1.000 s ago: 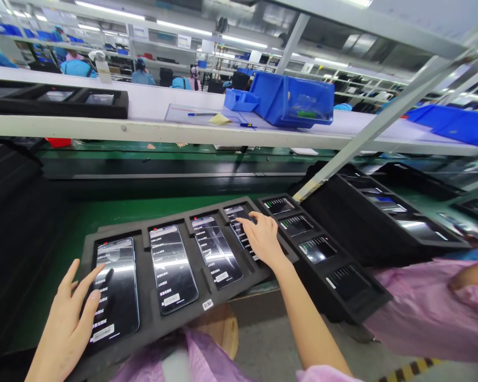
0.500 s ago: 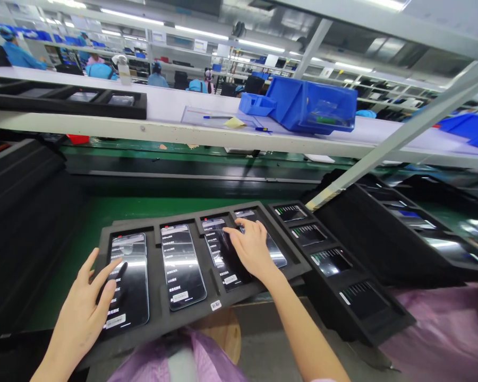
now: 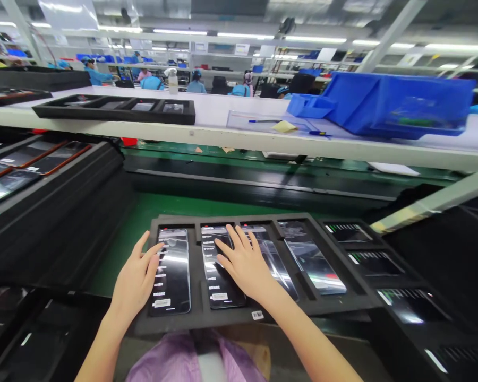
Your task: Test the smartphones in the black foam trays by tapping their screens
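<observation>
A black foam tray holds several smartphones side by side, face up in their slots. My left hand hovers at the left edge of the leftmost smartphone, fingers apart, index finger near its lit menu list. Above the second smartphone is my right hand, fingers spread; whether a fingertip touches the glass I cannot tell. That hand partly covers the third smartphone, whose screen reflects light. The rightmost smartphone shows small text at its top.
Another black tray with phones stands at the right. Stacked black trays rise at the left. Across the back runs a white shelf with a phone tray, pens and blue bins. A slanted metal post is at right.
The view has swung left. My right hand has moved from the third smartphone to the second. My left hand stays beside the leftmost one. The rightmost smartphone is now uncovered.
</observation>
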`<action>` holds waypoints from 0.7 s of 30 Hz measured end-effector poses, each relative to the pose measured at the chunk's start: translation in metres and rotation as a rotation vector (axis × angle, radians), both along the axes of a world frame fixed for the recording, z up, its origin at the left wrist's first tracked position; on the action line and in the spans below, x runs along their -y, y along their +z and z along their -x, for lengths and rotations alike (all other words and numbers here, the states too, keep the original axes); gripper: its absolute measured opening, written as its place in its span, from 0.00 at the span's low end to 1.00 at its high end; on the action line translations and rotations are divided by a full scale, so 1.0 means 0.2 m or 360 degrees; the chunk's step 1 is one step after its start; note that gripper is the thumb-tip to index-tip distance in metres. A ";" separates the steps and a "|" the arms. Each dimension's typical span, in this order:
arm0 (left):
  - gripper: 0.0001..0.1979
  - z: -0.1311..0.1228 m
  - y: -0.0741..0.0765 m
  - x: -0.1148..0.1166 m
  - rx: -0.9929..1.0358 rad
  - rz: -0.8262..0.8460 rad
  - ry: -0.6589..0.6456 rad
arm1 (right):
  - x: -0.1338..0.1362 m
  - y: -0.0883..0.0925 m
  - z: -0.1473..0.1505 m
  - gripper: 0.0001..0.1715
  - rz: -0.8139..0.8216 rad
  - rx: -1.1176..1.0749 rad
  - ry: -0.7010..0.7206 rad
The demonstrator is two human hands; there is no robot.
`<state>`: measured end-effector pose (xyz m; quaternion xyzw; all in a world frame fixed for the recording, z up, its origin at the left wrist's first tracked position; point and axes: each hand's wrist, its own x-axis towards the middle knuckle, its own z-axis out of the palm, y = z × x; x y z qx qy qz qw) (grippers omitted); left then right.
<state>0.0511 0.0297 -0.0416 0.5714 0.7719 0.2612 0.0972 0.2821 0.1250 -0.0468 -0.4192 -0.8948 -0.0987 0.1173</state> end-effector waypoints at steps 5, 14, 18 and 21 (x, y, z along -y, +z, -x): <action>0.25 0.00 0.01 -0.01 -0.0007 0.0101 -0.0008 | 0.03 0.00 0.00 0.24 -0.0165 -0.0202 -0.0065; 0.24 -0.03 -0.09 0.14 0.0761 -0.0064 0.0122 | 0.20 -0.06 -0.19 0.21 -0.0001 -0.0628 0.0028; 0.32 -0.04 -0.16 0.21 0.1096 -0.0118 0.0043 | 0.28 -0.08 -0.20 0.22 0.0114 -0.0736 0.0182; 0.35 -0.05 -0.16 0.22 0.1127 -0.0073 0.0000 | 0.30 -0.08 -0.18 0.22 0.0211 -0.0673 0.0294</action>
